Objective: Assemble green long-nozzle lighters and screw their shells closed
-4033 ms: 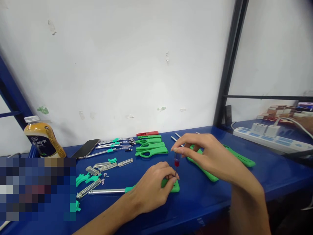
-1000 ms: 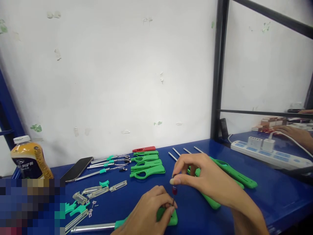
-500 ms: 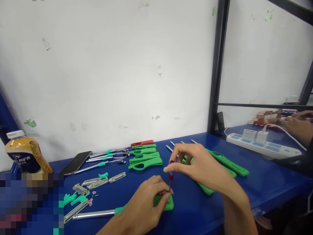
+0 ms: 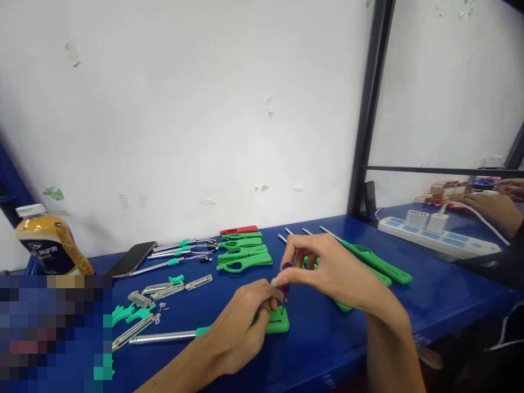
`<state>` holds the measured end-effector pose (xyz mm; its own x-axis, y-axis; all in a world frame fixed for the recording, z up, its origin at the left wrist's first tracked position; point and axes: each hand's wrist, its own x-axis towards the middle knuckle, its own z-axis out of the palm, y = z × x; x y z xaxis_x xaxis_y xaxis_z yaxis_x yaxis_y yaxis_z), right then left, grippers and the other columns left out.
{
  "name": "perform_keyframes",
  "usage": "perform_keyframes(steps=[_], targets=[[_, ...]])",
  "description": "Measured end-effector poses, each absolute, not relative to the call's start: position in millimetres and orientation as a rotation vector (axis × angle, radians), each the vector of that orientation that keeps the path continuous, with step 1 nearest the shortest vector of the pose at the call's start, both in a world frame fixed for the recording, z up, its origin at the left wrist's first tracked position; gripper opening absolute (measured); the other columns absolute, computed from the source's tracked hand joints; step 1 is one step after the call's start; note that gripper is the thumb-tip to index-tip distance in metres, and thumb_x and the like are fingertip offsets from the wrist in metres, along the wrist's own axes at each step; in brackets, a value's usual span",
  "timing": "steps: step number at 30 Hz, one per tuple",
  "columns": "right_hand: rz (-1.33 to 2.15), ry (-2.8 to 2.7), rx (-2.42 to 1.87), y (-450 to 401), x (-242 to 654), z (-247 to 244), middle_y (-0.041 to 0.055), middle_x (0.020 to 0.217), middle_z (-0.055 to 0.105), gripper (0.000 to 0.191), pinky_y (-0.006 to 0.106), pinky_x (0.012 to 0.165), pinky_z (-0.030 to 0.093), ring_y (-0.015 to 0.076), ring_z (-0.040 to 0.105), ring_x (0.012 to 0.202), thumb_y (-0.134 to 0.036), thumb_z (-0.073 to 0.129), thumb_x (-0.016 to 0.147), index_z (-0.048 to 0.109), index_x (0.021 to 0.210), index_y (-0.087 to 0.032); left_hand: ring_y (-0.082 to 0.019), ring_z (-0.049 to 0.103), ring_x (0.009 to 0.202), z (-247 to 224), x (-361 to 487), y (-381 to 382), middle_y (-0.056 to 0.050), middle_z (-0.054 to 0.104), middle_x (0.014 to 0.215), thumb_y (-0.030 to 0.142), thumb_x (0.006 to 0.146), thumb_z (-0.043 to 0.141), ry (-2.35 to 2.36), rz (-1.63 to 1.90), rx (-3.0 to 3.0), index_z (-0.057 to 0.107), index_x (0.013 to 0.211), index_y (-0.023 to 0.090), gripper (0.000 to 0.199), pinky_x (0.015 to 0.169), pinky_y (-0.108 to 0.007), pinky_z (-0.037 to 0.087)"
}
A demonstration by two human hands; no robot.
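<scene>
My left hand (image 4: 245,322) is closed around the green handle of a long-nosed lighter (image 4: 279,325), pressing it to the blue table; its silver barrel (image 4: 164,337) points left. My right hand (image 4: 331,270) pinches a small screwdriver (image 4: 285,285) with a dark red handle between thumb and index finger. The screwdriver stands nearly upright, its tip at the butt end of the green handle. Whether a screw sits under the tip is too small to tell. Beneath and beyond my right hand lie several other green lighters (image 4: 376,262) with silver barrels.
Green handle shells (image 4: 245,261) and a red one (image 4: 238,230) lie near the wall. To the left are wired metal barrels (image 4: 158,267), clear tanks (image 4: 199,282), teal triggers (image 4: 141,315), a phone (image 4: 133,259) and a bottle (image 4: 53,240). A power strip (image 4: 458,242) and another person's hand (image 4: 491,208) are at right.
My left fingertips have drawn back from the screwdriver's tip, baring more of the lighter's butt end. My right fingers have shifted on the screwdriver's handle. The camera view has shifted slightly.
</scene>
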<state>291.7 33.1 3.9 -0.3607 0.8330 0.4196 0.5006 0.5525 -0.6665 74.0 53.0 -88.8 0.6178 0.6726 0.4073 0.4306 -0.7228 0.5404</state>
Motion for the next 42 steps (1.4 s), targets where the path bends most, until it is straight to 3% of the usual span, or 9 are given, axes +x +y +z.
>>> perform_keyframes(steps=[4,11,16,19,23,27,30,34,42], targets=[[0.540,-2.030,-1.111,34.1,292.4,4.6,-0.0035,0.074,0.076,0.029,0.028,0.066,0.049,0.0158,0.069,0.069,-0.047,0.079,0.092,0.069,0.078,-0.024,-0.018,0.067,0.092,-88.3,73.8,52.0,-0.003,0.072,0.098,0.003,0.094,0.040,0.889,0.869,2.463,0.070,0.109,0.020,0.037,0.088,-0.029,0.051],[0.363,-1.701,-1.036,35.5,300.1,3.1,-0.0022,0.066,0.073,0.027,0.028,0.056,0.050,0.0176,0.070,0.059,-0.050,0.081,0.089,0.075,0.084,-0.024,-0.020,0.068,0.094,-80.1,77.0,50.9,-0.006,0.072,0.103,0.009,0.100,0.039,0.905,0.832,2.532,0.070,0.106,0.019,0.034,0.088,-0.033,0.053],[0.286,-1.516,-1.005,38.4,305.4,2.2,-0.0013,0.069,0.072,0.028,0.028,0.052,0.050,0.0167,0.068,0.054,-0.051,0.085,0.086,0.076,0.085,-0.024,-0.034,0.062,0.115,-69.3,68.6,37.6,-0.015,0.068,0.123,0.022,0.101,0.050,1.054,0.729,2.658,0.069,0.128,0.014,0.034,0.108,-0.058,0.045],[0.264,-1.480,-0.964,40.3,307.0,1.8,0.0016,0.079,0.076,0.032,0.028,0.050,0.049,0.0151,0.065,0.052,-0.053,0.084,0.086,0.076,0.086,-0.023,-0.042,0.059,0.124,-67.4,56.1,27.8,-0.019,0.064,0.135,0.033,0.100,0.062,1.205,0.427,2.839,0.062,0.144,0.014,0.049,0.112,-0.070,0.037],[0.276,-1.490,-0.938,40.3,306.6,2.3,0.0028,0.082,0.077,0.034,0.027,0.049,0.050,0.0143,0.065,0.052,-0.056,0.083,0.086,0.077,0.087,-0.022,-0.035,0.065,0.112,-71.0,43.8,28.4,-0.016,0.069,0.127,0.018,0.102,0.055,1.125,0.133,3.088,0.061,0.145,0.019,0.043,0.102,-0.057,0.048],[0.261,-1.453,-0.906,39.9,305.4,2.4,0.0021,0.079,0.076,0.034,0.026,0.047,0.048,0.0132,0.063,0.049,-0.054,0.084,0.086,0.077,0.087,-0.022,-0.038,0.066,0.108,-67.2,48.5,33.6,-0.021,0.070,0.123,0.008,0.098,0.051,0.951,-0.070,3.401,0.053,0.149,0.008,0.051,0.098,-0.057,0.048],[0.203,-1.319,-0.846,40.4,305.9,2.2,-0.0002,0.073,0.071,0.028,0.024,0.042,0.045,0.0121,0.061,0.047,-0.049,0.085,0.086,0.077,0.087,-0.022,-0.040,0.066,0.110,-57.1,64.5,29.2,-0.024,0.070,0.126,0.010,0.103,0.045,0.790,-0.001,3.599,0.049,0.151,0.002,0.049,0.097,-0.055,0.048],[0.119,-1.183,-0.748,41.0,308.0,2.7,-0.0007,0.082,0.071,0.022,0.023,0.040,0.044,0.0088,0.057,0.046,-0.043,0.085,0.088,0.075,0.087,-0.023,-0.035,0.068,0.106,-45.9,97.4,22.9,-0.021,0.074,0.118,0.016,0.111,0.034,0.553,0.169,3.750,0.059,0.140,0.003,0.041,0.093,-0.048,0.048],[0.118,-1.177,-0.721,41.8,311.6,3.2,-0.0012,0.082,0.070,0.018,0.023,0.040,0.045,0.0074,0.055,0.046,-0.038,0.085,0.089,0.076,0.087,-0.023,-0.027,0.073,0.100,-57.7,145.2,56.6,-0.016,0.076,0.112,0.014,0.110,0.041,-0.075,0.271,3.785,0.065,0.127,0.004,0.030,0.084,-0.039,0.052]])
